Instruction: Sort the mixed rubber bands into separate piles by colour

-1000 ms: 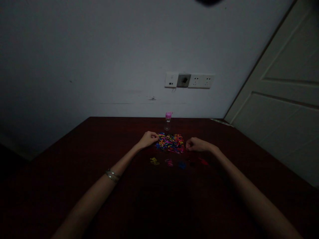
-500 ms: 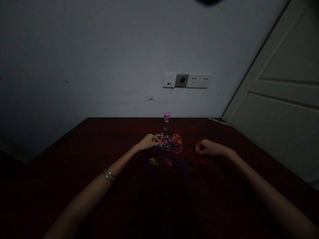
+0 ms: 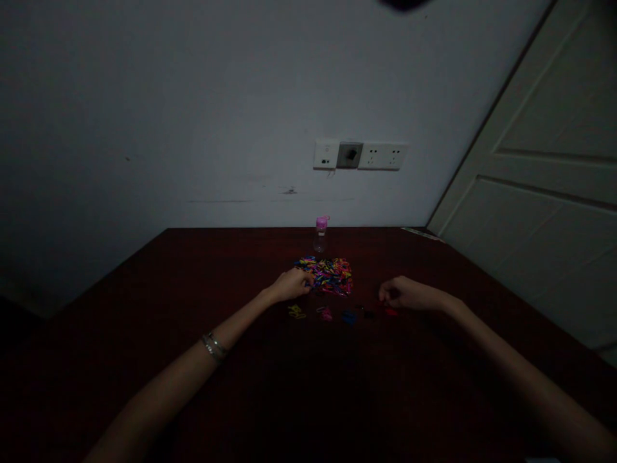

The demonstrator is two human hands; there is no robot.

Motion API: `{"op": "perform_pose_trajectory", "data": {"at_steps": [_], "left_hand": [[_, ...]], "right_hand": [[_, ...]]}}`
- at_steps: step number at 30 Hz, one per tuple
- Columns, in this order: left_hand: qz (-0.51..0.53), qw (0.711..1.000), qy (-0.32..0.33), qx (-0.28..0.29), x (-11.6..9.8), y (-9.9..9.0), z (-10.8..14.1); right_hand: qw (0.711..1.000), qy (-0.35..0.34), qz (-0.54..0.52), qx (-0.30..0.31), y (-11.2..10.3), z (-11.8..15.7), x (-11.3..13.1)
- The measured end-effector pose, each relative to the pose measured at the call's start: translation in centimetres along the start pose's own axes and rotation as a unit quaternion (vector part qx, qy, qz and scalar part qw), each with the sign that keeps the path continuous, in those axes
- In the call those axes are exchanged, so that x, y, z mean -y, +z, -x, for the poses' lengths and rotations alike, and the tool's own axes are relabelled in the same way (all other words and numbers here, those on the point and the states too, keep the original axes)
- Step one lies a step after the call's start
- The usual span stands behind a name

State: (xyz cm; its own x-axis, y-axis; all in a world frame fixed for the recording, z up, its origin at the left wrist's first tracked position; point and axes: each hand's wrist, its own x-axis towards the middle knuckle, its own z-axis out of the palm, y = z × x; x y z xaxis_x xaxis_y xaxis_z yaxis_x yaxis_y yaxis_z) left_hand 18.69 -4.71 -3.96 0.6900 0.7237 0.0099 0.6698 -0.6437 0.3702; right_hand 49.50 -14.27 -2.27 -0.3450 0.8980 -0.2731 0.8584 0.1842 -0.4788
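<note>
1. Two bare forearms stretch over a dark table [image 3: 216, 263], silvery bracelets [image 3: 213, 347] on the left wrist.
2. Just nearer than the hands, yellow pieces [image 3: 295, 312], pink pieces [image 3: 324, 313], blue pieces [image 3: 349, 317] and dark pieces [image 3: 369, 314] form a row.
3. The right hand [image 3: 402, 293], wrist bent inward, curls loosely above red pieces [image 3: 391, 312]; from here I cannot tell whether it grips one.
4. The left hand [image 3: 292, 284], knuckles up, fingers bent, reaches the near-left edge of a multicoloured pile [image 3: 332, 276]; its grip is hidden.
5. Beyond both hands, a pink-capped bottle [image 3: 321, 239] stands upright.
</note>
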Motion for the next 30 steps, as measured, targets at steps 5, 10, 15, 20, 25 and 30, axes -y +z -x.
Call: {"op": "perform_pose_trajectory", "data": {"at_steps": [5, 10, 15, 20, 25, 30], "left_hand": [[-0.009, 1.000, 0.013, -0.009, 0.0, -0.1, 0.1], [-0.018, 1.000, 0.004, -0.019, 0.1, -0.2, 0.3], [-0.022, 0.999, 0.018, -0.024, 0.3, -0.3, 0.3], [-0.008, 0.999, 0.025, -0.033, 0.3, -0.5, 0.3], [-0.009, 0.999, 0.020, -0.038, 0.2, -0.6, 0.3], [0.027, 0.998, 0.025, -0.043, 0.9, -0.4, 0.2]], "right_hand": [[1.000, -0.006, 0.000, -0.006, 0.1, 0.2, 0.5], [1.000, -0.014, -0.003, -0.010, 0.3, 0.1, 0.5], [1.000, -0.019, -0.005, -0.016, 0.3, -0.1, 0.7], [0.999, -0.034, 0.002, -0.019, 0.3, -0.2, 1.1], [0.998, -0.051, 0.019, -0.025, 0.5, -0.5, 1.3], [0.997, -0.071, 0.019, -0.036, 0.6, -1.0, 1.9]]}}
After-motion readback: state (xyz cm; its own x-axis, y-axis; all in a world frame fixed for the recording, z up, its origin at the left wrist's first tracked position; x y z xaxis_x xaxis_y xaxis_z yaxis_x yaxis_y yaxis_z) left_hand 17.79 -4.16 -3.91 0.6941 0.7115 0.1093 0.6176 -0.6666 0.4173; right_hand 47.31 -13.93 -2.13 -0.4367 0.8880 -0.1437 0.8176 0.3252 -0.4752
